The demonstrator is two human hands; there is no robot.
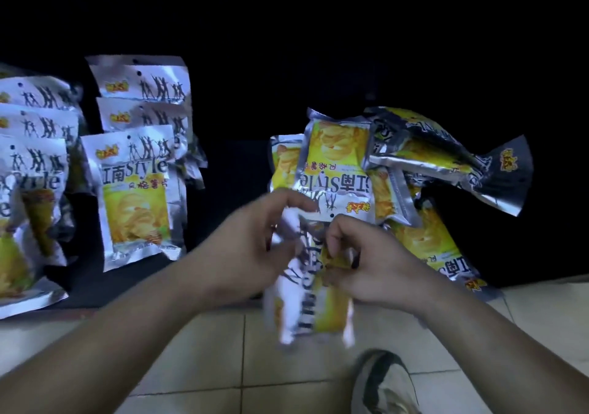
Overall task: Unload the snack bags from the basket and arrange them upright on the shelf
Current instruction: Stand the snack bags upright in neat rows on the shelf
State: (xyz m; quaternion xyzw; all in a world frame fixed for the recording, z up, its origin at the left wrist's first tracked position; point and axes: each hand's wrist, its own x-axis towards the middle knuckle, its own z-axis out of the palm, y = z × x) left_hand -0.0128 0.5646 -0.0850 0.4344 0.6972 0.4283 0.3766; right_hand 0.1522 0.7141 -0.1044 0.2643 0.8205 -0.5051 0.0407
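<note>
Both hands hold one silver and yellow snack bag [310, 299], blurred and hanging low over the tiled floor. My right hand [366, 264] pinches its upper right part, and my left hand [251, 244] has fingers on its upper left edge. Behind them lies a loose pile of the same bags [392, 165], some upside down and tilted; the basket itself is lost in the dark. On the dark shelf at the left, two rows of the same bags stand upright: one row [137, 190] near the middle, another [28, 190] at the far left.
A pale tiled floor [204, 356] fills the foreground. A grey and white shoe [385, 385] shows at the bottom right. A dark gap of shelf [236, 171] lies between the standing rows and the pile. The background is black.
</note>
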